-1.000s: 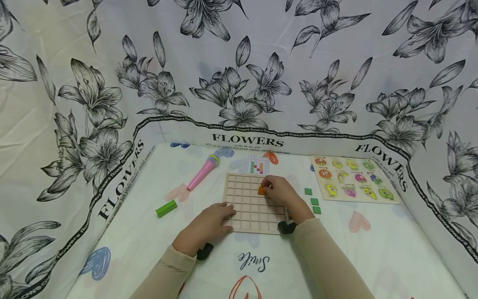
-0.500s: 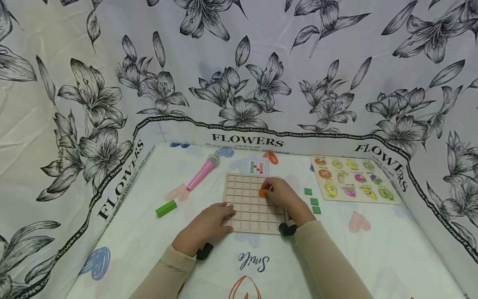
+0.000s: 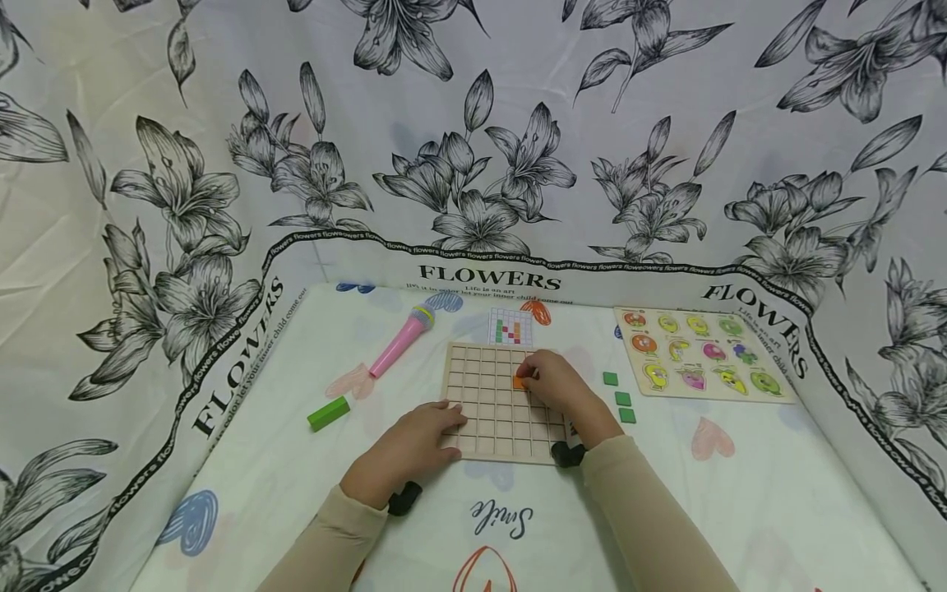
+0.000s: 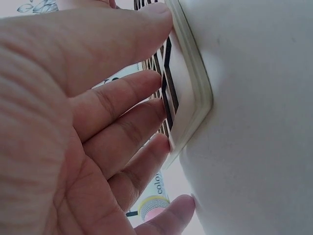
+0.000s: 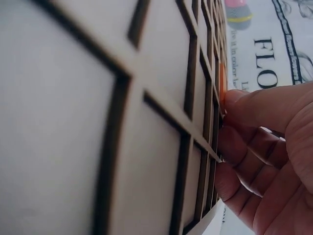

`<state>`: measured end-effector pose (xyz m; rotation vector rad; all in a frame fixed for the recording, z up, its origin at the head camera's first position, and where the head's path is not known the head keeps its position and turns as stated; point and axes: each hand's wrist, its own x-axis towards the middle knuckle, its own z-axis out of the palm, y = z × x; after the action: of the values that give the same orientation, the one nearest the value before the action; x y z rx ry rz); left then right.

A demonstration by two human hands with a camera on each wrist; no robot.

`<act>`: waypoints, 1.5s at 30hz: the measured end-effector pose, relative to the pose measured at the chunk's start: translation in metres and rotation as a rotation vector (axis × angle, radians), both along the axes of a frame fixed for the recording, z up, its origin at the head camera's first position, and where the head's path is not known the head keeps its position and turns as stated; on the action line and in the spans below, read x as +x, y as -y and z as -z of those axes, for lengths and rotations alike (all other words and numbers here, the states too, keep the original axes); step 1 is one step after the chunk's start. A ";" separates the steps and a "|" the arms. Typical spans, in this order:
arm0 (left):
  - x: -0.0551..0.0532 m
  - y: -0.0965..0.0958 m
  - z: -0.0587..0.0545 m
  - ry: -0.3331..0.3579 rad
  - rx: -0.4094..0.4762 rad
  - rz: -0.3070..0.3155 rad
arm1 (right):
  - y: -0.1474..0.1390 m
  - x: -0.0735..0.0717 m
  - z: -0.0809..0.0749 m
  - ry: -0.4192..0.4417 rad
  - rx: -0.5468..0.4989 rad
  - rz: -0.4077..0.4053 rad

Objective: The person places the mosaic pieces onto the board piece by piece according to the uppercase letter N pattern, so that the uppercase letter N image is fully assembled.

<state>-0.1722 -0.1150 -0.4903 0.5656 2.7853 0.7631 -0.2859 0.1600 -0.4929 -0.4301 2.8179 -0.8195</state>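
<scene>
A wooden grid board (image 3: 488,411) lies flat on the cloth. My left hand (image 3: 414,440) rests on its near left side, fingers spread and fairly straight; in the left wrist view the thumb (image 4: 156,19) and fingertips touch the board's edge and face. Over the upper right of the grid, my right hand (image 3: 558,382) pinches a small orange square tile (image 3: 519,382), which lies flat or nearly so on the board. From the right wrist, only a thin strip of the tile (image 5: 222,83) shows at the thumb tip; the fingers hide part of it.
Several green square tiles (image 3: 624,399) lie right of the board, before a fruit puzzle board (image 3: 703,355). A pattern card (image 3: 510,326) lies behind the grid. To the left are a pink toy microphone (image 3: 399,341) and a green block (image 3: 329,413).
The orange tile, tilted a second ago, has come down flatter on the board, with my right hand shifting slightly toward me and right. My left hand stays in place.
</scene>
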 end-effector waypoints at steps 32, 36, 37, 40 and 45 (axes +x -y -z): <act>-0.002 0.004 0.002 -0.028 -0.006 0.001 | -0.085 0.038 -0.001 0.064 0.046 0.014; -0.001 0.004 0.002 -0.032 -0.001 0.008 | -0.084 0.041 -0.001 0.075 0.055 0.056; -0.001 0.004 0.002 -0.031 0.000 0.008 | -0.084 0.042 0.000 0.079 0.055 0.061; -0.001 0.004 0.003 -0.028 0.000 0.009 | -0.085 0.044 0.000 0.093 0.032 0.083; -0.001 0.003 0.003 -0.020 0.008 0.011 | -0.089 0.045 -0.004 0.094 -0.034 0.165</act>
<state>-0.1729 -0.1176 -0.4932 0.5919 2.7960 0.7709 -0.2410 0.2485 -0.4887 -0.1605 2.7838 -0.8946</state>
